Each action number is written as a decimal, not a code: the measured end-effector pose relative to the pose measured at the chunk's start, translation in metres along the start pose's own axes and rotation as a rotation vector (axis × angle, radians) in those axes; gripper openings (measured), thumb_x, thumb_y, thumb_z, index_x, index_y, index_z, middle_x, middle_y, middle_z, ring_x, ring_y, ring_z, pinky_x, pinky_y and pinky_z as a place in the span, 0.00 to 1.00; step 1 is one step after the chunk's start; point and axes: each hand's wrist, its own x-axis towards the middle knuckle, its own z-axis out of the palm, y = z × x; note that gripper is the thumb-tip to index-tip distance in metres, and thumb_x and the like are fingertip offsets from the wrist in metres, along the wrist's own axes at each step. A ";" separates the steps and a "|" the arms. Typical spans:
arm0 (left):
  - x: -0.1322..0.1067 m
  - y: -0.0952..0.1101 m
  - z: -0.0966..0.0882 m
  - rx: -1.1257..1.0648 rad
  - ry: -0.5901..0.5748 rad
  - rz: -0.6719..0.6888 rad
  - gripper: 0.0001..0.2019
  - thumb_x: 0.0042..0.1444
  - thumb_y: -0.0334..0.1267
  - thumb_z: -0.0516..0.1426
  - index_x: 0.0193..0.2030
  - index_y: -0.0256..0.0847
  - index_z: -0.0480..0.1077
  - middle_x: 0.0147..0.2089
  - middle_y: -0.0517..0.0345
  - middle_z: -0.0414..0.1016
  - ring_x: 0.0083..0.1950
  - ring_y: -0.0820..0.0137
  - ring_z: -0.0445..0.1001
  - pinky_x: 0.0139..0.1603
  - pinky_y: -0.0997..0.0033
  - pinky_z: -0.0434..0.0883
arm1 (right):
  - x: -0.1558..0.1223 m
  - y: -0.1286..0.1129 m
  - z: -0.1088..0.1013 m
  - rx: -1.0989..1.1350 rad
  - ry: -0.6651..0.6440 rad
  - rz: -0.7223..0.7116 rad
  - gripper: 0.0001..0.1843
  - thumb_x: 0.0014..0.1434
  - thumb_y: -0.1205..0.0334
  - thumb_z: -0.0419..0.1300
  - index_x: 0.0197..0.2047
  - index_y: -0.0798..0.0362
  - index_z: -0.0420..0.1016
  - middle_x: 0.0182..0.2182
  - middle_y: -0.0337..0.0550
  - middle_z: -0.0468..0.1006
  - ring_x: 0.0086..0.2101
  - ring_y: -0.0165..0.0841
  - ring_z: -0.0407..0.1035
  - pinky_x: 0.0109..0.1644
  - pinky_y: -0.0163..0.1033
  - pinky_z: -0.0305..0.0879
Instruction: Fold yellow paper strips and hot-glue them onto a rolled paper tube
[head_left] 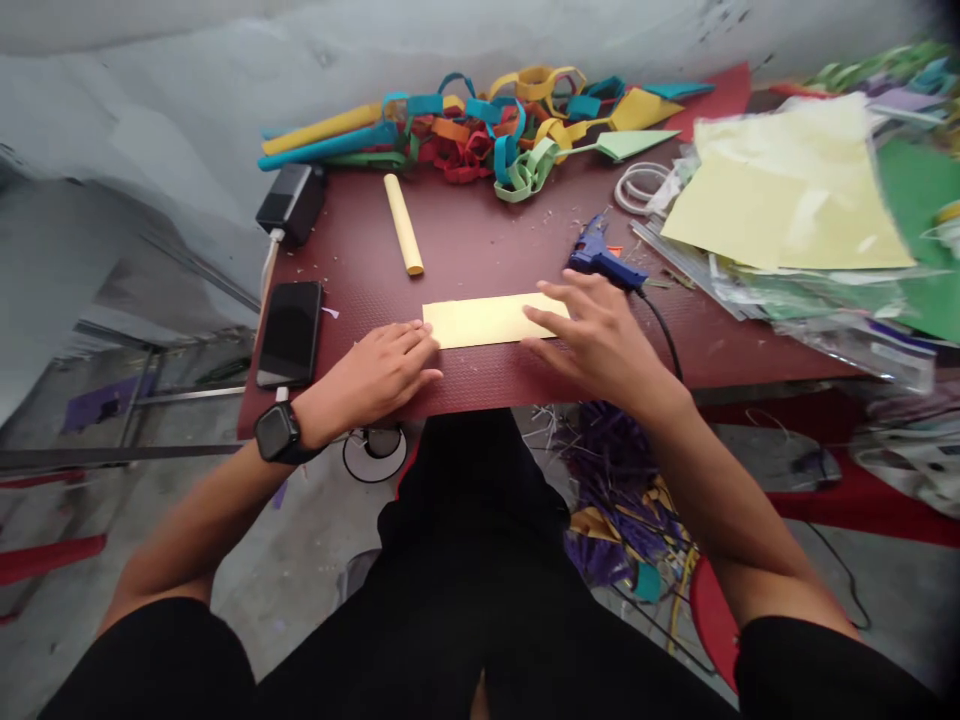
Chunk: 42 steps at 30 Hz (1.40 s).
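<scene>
Scuffed pale-grey wall (195, 75) behind a dark-red textured tabletop (480, 235).
Smooth grey floor (307, 560) below; long dark straight bar (90, 458) at left; red round-edged seat (712, 622), partly hidden, lower right. Light soft, diffuse.

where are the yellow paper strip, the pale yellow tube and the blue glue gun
Yellow paper strip (480, 322), head view: middle of its upper face
Pale yellow tube (404, 225), head view: middle of its length
Blue glue gun (596, 257), head view: its body

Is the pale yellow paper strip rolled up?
No, the strip lies flat on the maroon table, reaching from the left hand to the right hand.
</scene>
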 end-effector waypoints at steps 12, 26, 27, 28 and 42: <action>0.004 -0.005 -0.006 -0.025 -0.054 0.032 0.24 0.81 0.49 0.50 0.63 0.30 0.78 0.71 0.31 0.74 0.70 0.46 0.76 0.70 0.44 0.75 | 0.039 -0.031 0.024 0.092 -0.257 -0.248 0.21 0.80 0.51 0.58 0.63 0.50 0.87 0.67 0.58 0.79 0.69 0.63 0.65 0.71 0.69 0.64; 0.015 -0.029 0.003 -0.169 0.073 0.141 0.23 0.81 0.44 0.50 0.42 0.37 0.82 0.60 0.42 0.84 0.62 0.58 0.82 0.72 0.49 0.78 | -0.026 0.065 0.001 0.018 -0.120 -0.101 0.25 0.79 0.48 0.56 0.41 0.48 0.92 0.58 0.49 0.86 0.62 0.54 0.71 0.68 0.63 0.69; 0.014 -0.030 0.002 -0.180 0.069 0.146 0.22 0.81 0.44 0.49 0.44 0.37 0.82 0.62 0.43 0.84 0.63 0.59 0.82 0.74 0.50 0.76 | -0.026 0.063 0.000 0.000 -0.117 -0.103 0.25 0.79 0.48 0.56 0.41 0.48 0.91 0.58 0.50 0.86 0.62 0.54 0.71 0.67 0.63 0.69; 0.014 -0.030 0.002 -0.185 0.067 0.146 0.21 0.81 0.43 0.49 0.47 0.38 0.82 0.63 0.43 0.84 0.64 0.60 0.82 0.76 0.50 0.75 | -0.026 0.060 0.000 -0.016 -0.114 -0.106 0.24 0.79 0.48 0.56 0.42 0.48 0.91 0.58 0.50 0.86 0.62 0.54 0.71 0.67 0.63 0.70; 0.043 -0.025 0.005 0.001 0.123 0.119 0.19 0.79 0.46 0.56 0.66 0.38 0.78 0.62 0.40 0.80 0.58 0.56 0.79 0.60 0.54 0.78 | -0.030 0.055 -0.003 -0.003 -0.083 -0.099 0.21 0.79 0.49 0.56 0.42 0.45 0.89 0.57 0.47 0.86 0.64 0.53 0.72 0.68 0.64 0.70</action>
